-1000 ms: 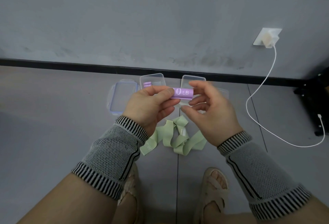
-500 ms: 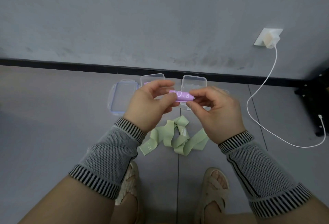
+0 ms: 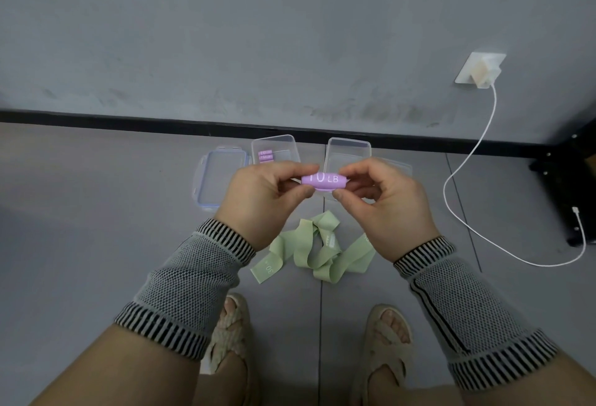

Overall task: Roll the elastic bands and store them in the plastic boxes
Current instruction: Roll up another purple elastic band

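Observation:
A rolled purple elastic band [image 3: 324, 180] printed "10 LB" is held above the floor between both hands. My left hand [image 3: 264, 196] pinches its left end, my right hand [image 3: 383, 202] pinches its right end. Behind them on the floor stand two clear plastic boxes. The left box [image 3: 275, 147] holds rolled purple bands [image 3: 265, 156]. Nothing shows in the visible part of the right box [image 3: 348, 150]. Loose green elastic bands [image 3: 317, 249] lie tangled on the floor below my hands.
A clear lid with blue clips [image 3: 216, 176] lies left of the boxes, another clear lid [image 3: 400, 167] right of them. A white charging cable [image 3: 467, 160] runs from a wall socket [image 3: 480, 70] across the floor. Black furniture [image 3: 567, 186] stands at the right. My sandalled feet [image 3: 383, 350] are below.
Both hands turned the purple roll and closed tighter on its ends; the roll now looks more compact, with its "10 LB" print facing up.

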A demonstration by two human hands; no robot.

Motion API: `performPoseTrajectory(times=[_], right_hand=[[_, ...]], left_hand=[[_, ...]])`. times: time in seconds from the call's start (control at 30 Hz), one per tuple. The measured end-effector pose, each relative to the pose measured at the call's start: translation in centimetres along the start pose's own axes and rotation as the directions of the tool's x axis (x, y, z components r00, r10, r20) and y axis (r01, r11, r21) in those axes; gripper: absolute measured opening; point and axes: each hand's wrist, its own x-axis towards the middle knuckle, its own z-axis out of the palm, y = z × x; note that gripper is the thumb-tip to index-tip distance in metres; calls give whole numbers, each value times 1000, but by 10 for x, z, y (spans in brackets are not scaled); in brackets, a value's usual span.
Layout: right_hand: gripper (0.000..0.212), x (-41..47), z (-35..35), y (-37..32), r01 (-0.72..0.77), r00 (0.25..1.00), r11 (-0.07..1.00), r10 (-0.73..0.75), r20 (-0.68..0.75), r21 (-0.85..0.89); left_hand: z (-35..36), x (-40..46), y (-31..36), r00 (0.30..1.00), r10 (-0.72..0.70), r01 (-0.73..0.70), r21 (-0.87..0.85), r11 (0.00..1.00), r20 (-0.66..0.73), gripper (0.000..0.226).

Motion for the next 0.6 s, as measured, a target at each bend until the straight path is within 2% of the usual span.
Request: performPoseTrajectory(times=[0.1, 0.23, 0.47, 0.53, 0.6], right_hand=[[30, 0, 1, -2, 12, 1000, 1000, -11, 21, -21], [18, -3, 4, -4, 54, 999, 992, -54, 5, -110], [16, -5, 21, -11, -18, 999, 995, 14, -36, -95], [13, 0, 32, -10, -23, 999, 994, 20, -26, -110], [14, 9, 43, -5, -4, 1000, 983, 2, -10, -184]], left_hand=[[1, 1, -1, 1000, -11, 11, 7, 1000, -15, 25], [-1, -2, -1, 1000, -25, 26, 23, 999, -5, 24], [-12, -7, -4, 987, -161, 161, -66, 985, 8, 25], [-20, -1, -8, 978, -205, 206, -26, 978, 43, 35], [-27, 11, -20, 967, -253, 250, 82, 965, 40, 46]])
